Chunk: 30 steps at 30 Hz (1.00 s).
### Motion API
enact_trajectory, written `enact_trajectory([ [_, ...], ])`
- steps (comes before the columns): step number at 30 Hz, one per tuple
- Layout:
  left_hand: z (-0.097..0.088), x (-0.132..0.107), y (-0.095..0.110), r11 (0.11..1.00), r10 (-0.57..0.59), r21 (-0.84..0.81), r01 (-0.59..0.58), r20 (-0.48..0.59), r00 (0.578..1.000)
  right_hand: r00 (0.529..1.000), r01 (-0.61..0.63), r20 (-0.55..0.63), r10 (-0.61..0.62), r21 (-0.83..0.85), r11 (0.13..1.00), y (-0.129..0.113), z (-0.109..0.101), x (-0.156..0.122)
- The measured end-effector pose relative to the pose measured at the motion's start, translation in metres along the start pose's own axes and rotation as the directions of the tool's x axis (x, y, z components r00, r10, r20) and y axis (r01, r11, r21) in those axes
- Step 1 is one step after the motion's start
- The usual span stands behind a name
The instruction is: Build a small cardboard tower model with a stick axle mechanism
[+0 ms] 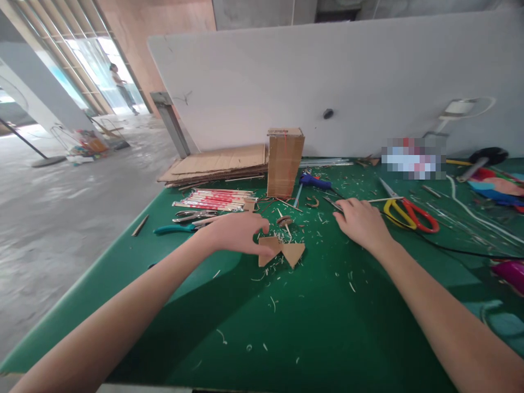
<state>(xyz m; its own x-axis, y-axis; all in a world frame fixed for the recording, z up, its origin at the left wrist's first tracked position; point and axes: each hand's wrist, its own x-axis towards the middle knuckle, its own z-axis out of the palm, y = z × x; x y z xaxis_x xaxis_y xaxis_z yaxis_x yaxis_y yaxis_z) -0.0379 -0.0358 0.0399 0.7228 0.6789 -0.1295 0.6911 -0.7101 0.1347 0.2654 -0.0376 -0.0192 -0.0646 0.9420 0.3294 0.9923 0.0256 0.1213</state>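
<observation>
Lying by left hand (pixel 239 232): apparently two cardboard pieces (pixel 293 254).

Grey, smooth floor (pixel 139 150) spreads across the left, shining where daylight reaches it. At the far left, a tall, bright window (pixel 88 63) is crossed by slanting frame bars, with a pale pillar (pixel 45 76) nearer. A salmon-toned wall (pixel 164 43) meets grey wall (pixel 257 12) behind a broad white panel (pixel 254 87). This stands upright along the far side of a green-topped bench (pixel 327 338), whose near part lies in shadow.
</observation>
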Motion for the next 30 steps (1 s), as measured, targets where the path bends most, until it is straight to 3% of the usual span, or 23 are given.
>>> enact_trajectory([
  [2, 0.001, -0.002, 0.011, 0.996, 0.084, -0.002, -0.084, 0.04, 0.996, 0.983, 0.182, -0.063, -0.173, 0.184, 0.966, -0.013, 0.0, 0.003],
  [4, 0.004, -0.002, 0.017, 0.994, 0.104, 0.04, -0.105, 0.018, 0.994, 0.92, 0.388, -0.091, -0.382, 0.361, 0.848, -0.029, 0.0, 0.01],
  [6, 0.006, 0.0, 0.02, 0.992, 0.108, 0.066, -0.107, -0.009, 0.994, 0.859, 0.477, -0.078, -0.505, 0.479, 0.737, -0.046, -0.002, 0.022],
  [7, 0.007, 0.001, 0.019, 0.992, 0.11, 0.069, -0.109, -0.017, 0.994, 0.852, 0.474, -0.066, -0.519, 0.517, 0.713, -0.053, -0.003, 0.029],
  [10, 0.011, 0.003, 0.019, 0.991, 0.119, 0.072, -0.116, -0.037, 0.992, 0.883, 0.387, 0.008, -0.469, 0.553, 0.738, -0.07, -0.004, 0.053],
  [14, 0.016, 0.003, 0.023, 0.982, 0.161, 0.113, -0.152, -0.071, 0.984, 0.88, 0.37, 0.089, -0.467, 0.488, 0.791, -0.085, 0.003, 0.075],
  [23, 0.016, 0.003, 0.031, 0.965, 0.196, 0.211, -0.155, -0.192, 0.962, 0.913, 0.318, 0.126, -0.388, 0.374, 0.871, -0.088, 0.007, 0.084],
  [26, 0.009, -0.001, 0.035, 0.967, 0.211, 0.193, -0.169, -0.224, 0.951, 0.93, 0.285, 0.116, -0.348, 0.371, 0.884, -0.088, 0.001, 0.082],
  [30, 0.007, -0.006, 0.045, 0.97, 0.216, 0.158, -0.187, -0.194, 0.957, 0.969, 0.221, 0.005, -0.247, 0.425, 0.878, -0.082, -0.014, 0.078],
])
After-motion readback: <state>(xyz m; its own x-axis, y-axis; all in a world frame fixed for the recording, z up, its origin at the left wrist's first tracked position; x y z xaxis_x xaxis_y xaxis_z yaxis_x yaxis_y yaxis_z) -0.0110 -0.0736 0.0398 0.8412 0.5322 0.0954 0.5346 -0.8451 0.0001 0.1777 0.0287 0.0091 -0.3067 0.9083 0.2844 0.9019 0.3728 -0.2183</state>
